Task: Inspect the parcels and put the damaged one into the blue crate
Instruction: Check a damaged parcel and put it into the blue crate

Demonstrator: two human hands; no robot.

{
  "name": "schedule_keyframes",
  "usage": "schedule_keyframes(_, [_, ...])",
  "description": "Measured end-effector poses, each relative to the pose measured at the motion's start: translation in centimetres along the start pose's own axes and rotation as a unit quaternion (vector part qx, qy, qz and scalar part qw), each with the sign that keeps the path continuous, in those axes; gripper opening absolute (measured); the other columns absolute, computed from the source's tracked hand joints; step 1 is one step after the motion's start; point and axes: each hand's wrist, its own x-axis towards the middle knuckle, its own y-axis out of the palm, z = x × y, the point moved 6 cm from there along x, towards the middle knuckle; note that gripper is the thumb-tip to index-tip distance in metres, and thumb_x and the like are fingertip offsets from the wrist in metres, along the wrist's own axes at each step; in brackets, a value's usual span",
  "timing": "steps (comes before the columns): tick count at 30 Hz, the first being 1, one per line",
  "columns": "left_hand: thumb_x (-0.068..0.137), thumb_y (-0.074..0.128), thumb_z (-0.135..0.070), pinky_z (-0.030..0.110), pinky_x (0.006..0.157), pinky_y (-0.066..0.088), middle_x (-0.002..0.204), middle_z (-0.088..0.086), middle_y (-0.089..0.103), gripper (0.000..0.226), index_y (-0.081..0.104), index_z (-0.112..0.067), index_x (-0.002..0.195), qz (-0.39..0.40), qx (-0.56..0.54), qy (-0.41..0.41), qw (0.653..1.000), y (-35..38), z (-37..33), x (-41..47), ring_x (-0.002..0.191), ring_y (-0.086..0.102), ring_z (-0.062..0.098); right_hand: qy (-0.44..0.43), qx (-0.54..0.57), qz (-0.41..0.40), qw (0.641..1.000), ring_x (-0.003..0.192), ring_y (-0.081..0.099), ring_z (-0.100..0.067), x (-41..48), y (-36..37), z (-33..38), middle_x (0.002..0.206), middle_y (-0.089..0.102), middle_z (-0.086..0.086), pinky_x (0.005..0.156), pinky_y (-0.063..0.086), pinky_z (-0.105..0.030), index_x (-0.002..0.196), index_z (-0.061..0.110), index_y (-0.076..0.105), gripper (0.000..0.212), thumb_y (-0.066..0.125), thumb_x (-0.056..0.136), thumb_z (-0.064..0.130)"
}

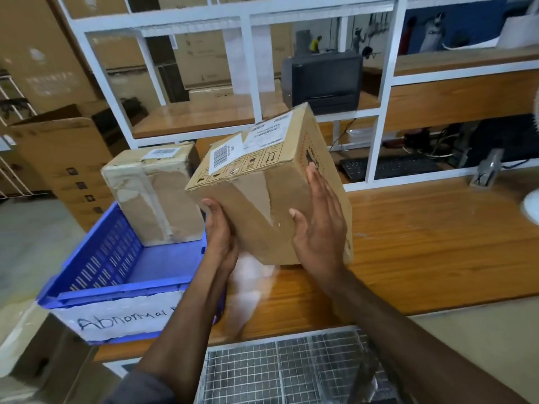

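Above the bench, beside the crate: a cardboard parcel (256,170) is held in the air, tilted, with one corner pointing down. It is over the wooden bench (423,243), just right of the blue crate (105,252).
Parcel faces: white shipping labels, a barcode and printed handling symbols are on the upper face. A ragged pale line runs down the near face; whether it is a tear or tape cannot be told.
Left hand: the left hand (220,231) presses flat against the parcel's lower left edge, the fingers extended and not curled round it.
Right hand: the right hand (319,225) lies palm-flat on the parcel's right side. Its fingers (318,182) are straight and point upward, and the thumb is on the near face.
Blue crate: it is at the bench's left end. A white paper sign (116,319) on its near wall is handwritten "Abnormal"; the rest is hidden by the left forearm.
Inside the crate: a second parcel (151,193) stands upright at the far end, wrapped in wrinkled pale tape, with a small label on top.
Behind: a white shelf frame (250,68), a black printer (323,80) on a wooden shelf, and a black keyboard (390,167) lower right.
Near edge: a wire mesh panel (277,371).
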Motion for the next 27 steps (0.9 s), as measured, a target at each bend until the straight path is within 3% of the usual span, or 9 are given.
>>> schedule_keyframes(2, [0.072, 0.048, -0.08, 0.034, 0.108, 0.053, 0.132, -0.008, 0.071, 0.093, 0.054, -0.023, 0.146, -0.006, -0.024, 0.022, 0.999, 0.4, -1.7, -0.1, 0.121, 0.067, 0.007, -0.028, 0.013, 0.001, 1.0, 0.152, 0.036, -0.019, 1.5, -0.5, 0.8, 0.164, 0.039, -0.003, 0.125, 0.026, -0.026, 0.159, 0.011, 0.031, 0.089, 0.081, 0.086, 0.006])
schedule_keyframes(5, [0.072, 0.05, -0.074, 0.023, 0.087, 0.059, 0.12, -0.009, 0.076, 0.081, 0.061, -0.021, 0.132, 0.017, -0.046, 0.046, 0.998, 1.6, -4.7, -0.4, 0.113, 0.07, 0.005, -0.065, 0.015, 0.018, 0.998, 0.155, 0.029, -0.024, 3.4, -0.7, 2.2, 0.169, 0.027, -0.007, 0.125, 0.031, -0.048, 0.162, 0.02, 0.023, 0.095, 0.082, 0.088, 0.015])
schedule_keyframes(7, [0.077, 0.051, -0.069, 0.027, 0.091, 0.058, 0.127, -0.004, 0.074, 0.076, 0.061, -0.018, 0.134, 0.03, -0.045, 0.068, 0.996, 2.3, -7.1, -0.5, 0.119, 0.069, 0.009, -0.044, 0.022, 0.022, 0.999, 0.157, 0.025, -0.027, 4.6, -1.0, 2.6, 0.172, 0.02, -0.008, 0.119, 0.036, -0.06, 0.163, 0.031, 0.014, 0.103, 0.083, 0.088, 0.022])
schedule_keyframes(9, [0.082, 0.058, -0.064, 0.039, 0.103, 0.056, 0.135, 0.003, 0.07, 0.077, 0.058, -0.014, 0.14, 0.042, -0.034, 0.11, 0.993, 3.0, -9.7, -0.9, 0.125, 0.067, 0.018, -0.019, 0.06, 0.016, 0.998, 0.158, 0.023, -0.021, 5.8, -1.6, 2.9, 0.173, 0.019, -0.003, 0.119, 0.037, -0.057, 0.163, 0.032, 0.011, 0.105, 0.083, 0.087, 0.022])
schedule_keyframes(11, [0.076, 0.071, -0.065, 0.044, 0.103, 0.056, 0.132, 0.005, 0.072, 0.084, 0.057, -0.012, 0.14, 0.044, -0.011, 0.157, 0.987, 3.5, -12.5, -1.5, 0.122, 0.068, 0.021, 0.012, 0.107, 0.015, 0.994, 0.157, 0.023, -0.01, 7.4, -1.9, 3.1, 0.172, 0.02, 0.004, 0.123, 0.035, -0.043, 0.164, 0.033, 0.01, 0.109, 0.085, 0.087, 0.021])
schedule_keyframes(14, [0.069, 0.076, -0.061, 0.029, 0.085, 0.061, 0.118, -0.004, 0.077, 0.08, 0.058, -0.016, 0.134, 0.026, 0.043, 0.219, 0.974, 2.9, -16.3, -2.3, 0.109, 0.073, 0.011, 0.076, 0.134, 0.039, 0.987, 0.139, 0.026, 0.009, 9.2, -1.1, 3.6, 0.168, 0.028, 0.007, 0.108, 0.03, -0.01, 0.165, 0.035, 0.008, 0.113, 0.087, 0.084, 0.028])
schedule_keyframes(17, [0.078, 0.074, -0.056, 0.021, 0.082, 0.058, 0.122, -0.006, 0.074, 0.075, 0.054, -0.018, 0.139, 0.015, 0.11, 0.253, 0.961, 1.3, -19.1, -2.7, 0.108, 0.072, 0.005, 0.114, 0.141, 0.07, 0.981, 0.129, 0.034, 0.004, 9.7, 0.7, 4.7, 0.162, 0.038, 0.002, 0.104, 0.033, -0.02, 0.165, 0.03, 0.009, 0.113, 0.087, 0.083, 0.033])
schedule_keyframes(21, [0.082, 0.078, -0.063, 0.022, 0.087, 0.057, 0.129, -0.003, 0.072, 0.078, 0.054, -0.019, 0.142, -0.023, 0.166, 0.285, 0.944, -2.5, -21.7, -2.4, 0.116, 0.069, 0.009, 0.128, 0.154, 0.093, 0.975, 0.135, 0.049, -0.026, 8.8, 4.1, 6.7, 0.154, 0.047, -0.007, 0.104, 0.043, -0.031, 0.162, 0.018, 0.014, 0.108, 0.086, 0.084, 0.039])
schedule_keyframes(27, [0.087, 0.082, -0.039, 0.024, 0.087, 0.058, 0.127, -0.003, 0.072, 0.063, 0.054, -0.017, 0.139, -0.033, 0.184, 0.278, 0.942, -9.2, -24.1, -1.5, 0.115, 0.07, 0.01, 0.13, 0.189, 0.11, 0.967, 0.128, 0.056, -0.021, 6.8, 10.5, 10.1, 0.148, 0.054, 0.001, 0.105, 0.05, -0.038, 0.159, 0.025, 0.019, 0.107, 0.089, 0.079, 0.038])
